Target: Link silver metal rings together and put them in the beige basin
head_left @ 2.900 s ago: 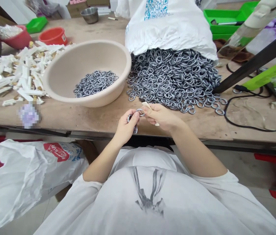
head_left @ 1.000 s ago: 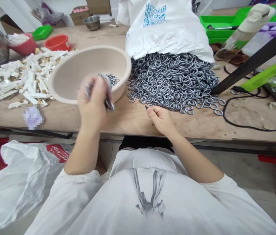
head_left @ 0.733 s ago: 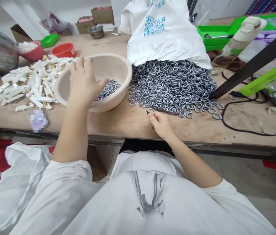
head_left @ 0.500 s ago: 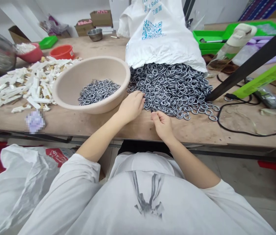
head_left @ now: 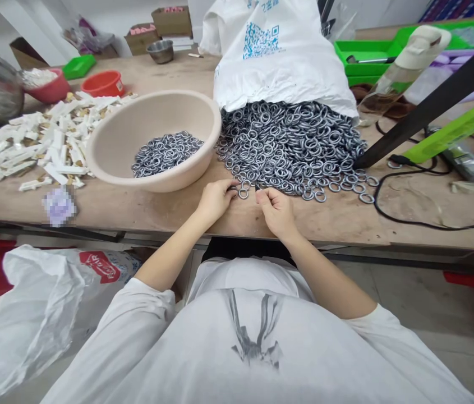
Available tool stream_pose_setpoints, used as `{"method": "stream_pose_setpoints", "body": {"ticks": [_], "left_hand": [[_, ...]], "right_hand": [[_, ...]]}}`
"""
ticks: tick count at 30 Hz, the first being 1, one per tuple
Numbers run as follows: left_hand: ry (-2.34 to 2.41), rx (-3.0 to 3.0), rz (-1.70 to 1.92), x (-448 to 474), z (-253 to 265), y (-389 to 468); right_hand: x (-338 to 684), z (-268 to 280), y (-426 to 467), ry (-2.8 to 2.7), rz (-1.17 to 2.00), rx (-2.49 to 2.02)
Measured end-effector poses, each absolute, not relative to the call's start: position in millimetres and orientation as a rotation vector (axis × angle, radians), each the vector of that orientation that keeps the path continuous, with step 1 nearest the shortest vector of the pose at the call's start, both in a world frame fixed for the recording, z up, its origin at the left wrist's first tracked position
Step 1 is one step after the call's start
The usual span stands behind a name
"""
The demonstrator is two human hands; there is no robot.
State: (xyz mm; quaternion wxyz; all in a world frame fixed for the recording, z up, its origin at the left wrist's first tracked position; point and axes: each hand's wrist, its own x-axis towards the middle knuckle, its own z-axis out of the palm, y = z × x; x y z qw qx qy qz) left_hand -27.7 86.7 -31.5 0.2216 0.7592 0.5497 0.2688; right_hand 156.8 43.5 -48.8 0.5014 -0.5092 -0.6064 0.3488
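At the near edge of a heap of grey metal rings [head_left: 291,151], my left hand [head_left: 215,201] pinches a ring [head_left: 232,188] between thumb and fingers. One loose ring [head_left: 243,193] lies on the table just beside those fingertips. My right hand [head_left: 277,213] is closed, with a small dark tip [head_left: 257,188] poking out past its thumb; the rest of that thing is hidden in the fingers. Left of the heap stands a wide beige basin [head_left: 110,129], tilted, with many similar rings [head_left: 167,154] inside. The heap spills from the mouth of a white sack [head_left: 282,84].
White strips and brownish bits [head_left: 58,140] cover the table's left side, near a red bowl [head_left: 102,83]. On the right are a dark slanted post [head_left: 430,106], a black cable [head_left: 422,225], a bottle [head_left: 405,70] and green trays [head_left: 367,50]. A plastic bag [head_left: 38,303] sits below the table.
My left hand has drawn back from the heap's edge, toward me and left, and a ring now shows in its fingers. My right hand has stayed nearly in place.
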Motion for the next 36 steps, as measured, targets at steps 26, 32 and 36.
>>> {"method": "stream_pose_setpoints", "body": {"ticks": [26, 32, 36], "left_hand": [[0.808, 0.438, 1.123, 3, -11, 47], [0.834, 0.654, 1.16, 2, -17, 37], [0.83, 0.708, 1.15, 1, -12, 29]], "right_hand": [[139, -32, 60, -1.42, 0.961, -1.205], [134, -27, 53, -1.193, 1.231, -1.057], [133, -20, 42, -1.204, 1.302, -0.984]]}}
